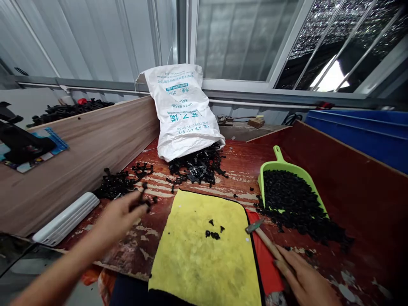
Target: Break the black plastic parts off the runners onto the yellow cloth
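My left hand (119, 216), blurred by motion, is over the left side of the worn red table, its thumb and fingers closed around a small black plastic part (145, 199). Beyond it lies a heap of similar black parts (116, 183). At the lower right, my right hand (307, 276) grips the wooden handle of a small hammer (269, 243), whose metal head rests at the right edge of a yellow cloth (204, 263). Several small black pieces (213, 234) lie on the cloth, between my hands and apart from both.
A white resin sack (185, 110) stands at the back, with black parts (202, 165) spilling from its mouth. On the right, a green dustpan (278, 156) holds small black pieces that spread past its edge. A white plastic bar (66, 219) lies left, beside a wooden board (79, 148).
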{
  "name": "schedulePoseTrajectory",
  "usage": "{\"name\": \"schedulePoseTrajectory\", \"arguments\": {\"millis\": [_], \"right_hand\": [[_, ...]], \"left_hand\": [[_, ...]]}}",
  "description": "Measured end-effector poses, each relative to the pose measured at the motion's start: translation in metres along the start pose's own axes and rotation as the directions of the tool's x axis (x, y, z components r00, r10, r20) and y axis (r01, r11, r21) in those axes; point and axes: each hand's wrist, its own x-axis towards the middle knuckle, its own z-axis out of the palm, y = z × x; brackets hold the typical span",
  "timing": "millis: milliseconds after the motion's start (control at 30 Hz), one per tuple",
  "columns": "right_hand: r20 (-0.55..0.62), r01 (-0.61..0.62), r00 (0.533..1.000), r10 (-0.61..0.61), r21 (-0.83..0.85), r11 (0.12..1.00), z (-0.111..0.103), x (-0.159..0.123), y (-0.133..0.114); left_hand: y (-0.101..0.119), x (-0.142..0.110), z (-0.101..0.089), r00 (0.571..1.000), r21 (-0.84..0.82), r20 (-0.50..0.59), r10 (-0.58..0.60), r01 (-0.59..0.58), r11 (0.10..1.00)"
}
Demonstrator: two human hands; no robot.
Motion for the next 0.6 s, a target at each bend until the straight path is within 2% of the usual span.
{"name": "schedulePoseTrajectory", "arguments": {"millis": [33,100,133,167,200,233,267,300,333,400,433,500,600], "right_hand": [[-0.025,0.009,1.0,-0.01,-0.008,1.0,0.004,0.002,0.001],[-0.086,0.031,0.996,-0.034,-0.036,0.999,0.012,0.004,-0.003],[-0.117,0.037,0.992,-0.043,-0.05,0.998,0.016,0.005,-0.006],[-0.153,0.04,0.987,-0.049,-0.062,0.997,0.02,0.005,-0.009],[-0.187,0.042,0.981,-0.055,-0.073,0.996,0.025,0.005,-0.012],[-0.216,0.045,0.975,-0.062,-0.084,0.995,0.029,0.004,-0.014],[-0.235,0.045,0.97,-0.065,-0.091,0.995,0.033,0.004,-0.015],[-0.25,0.04,0.966,-0.063,-0.096,0.995,0.036,0.004,-0.016],[-0.256,0.036,0.965,-0.059,-0.097,0.995,0.038,0.003,-0.016],[-0.247,0.029,0.968,-0.05,-0.089,0.996,0.04,0.003,-0.016],[-0.241,0.023,0.969,-0.043,-0.086,0.996,0.04,0.002,-0.016],[-0.235,0.013,0.971,-0.032,-0.083,0.996,0.038,0.002,-0.017],[-0.24,0.002,0.971,-0.023,-0.086,0.996,0.037,0.0,-0.02]], "left_hand": [[0.0,0.014,-0.027,0.997,0.279,-0.08,0.013,0.009,0.96],[0.002,0.038,-0.074,0.979,0.436,-0.204,0.009,0.083,0.896],[0.005,0.048,-0.09,0.961,0.507,-0.273,0.036,0.112,0.855],[0.008,0.055,-0.098,0.924,0.628,-0.365,0.116,0.152,0.763],[0.011,0.06,-0.098,0.896,0.683,-0.401,0.191,0.154,0.714],[0.012,0.064,-0.091,0.883,0.696,-0.403,0.239,0.126,0.707],[0.013,0.067,-0.077,0.903,0.681,-0.349,0.25,0.06,0.73],[0.012,0.069,-0.057,0.947,0.619,-0.225,0.227,-0.041,0.784],[0.011,0.072,-0.034,0.969,0.585,-0.122,0.216,-0.106,0.804],[0.004,0.083,0.016,0.981,0.538,0.035,0.191,-0.18,0.824],[0.001,0.09,0.038,0.982,0.522,0.071,0.174,-0.185,0.833],[-0.005,0.108,0.074,0.99,0.504,0.06,0.131,-0.143,0.852],[-0.01,0.132,0.101,0.996,0.462,0.045,0.078,-0.091,0.882]]}}
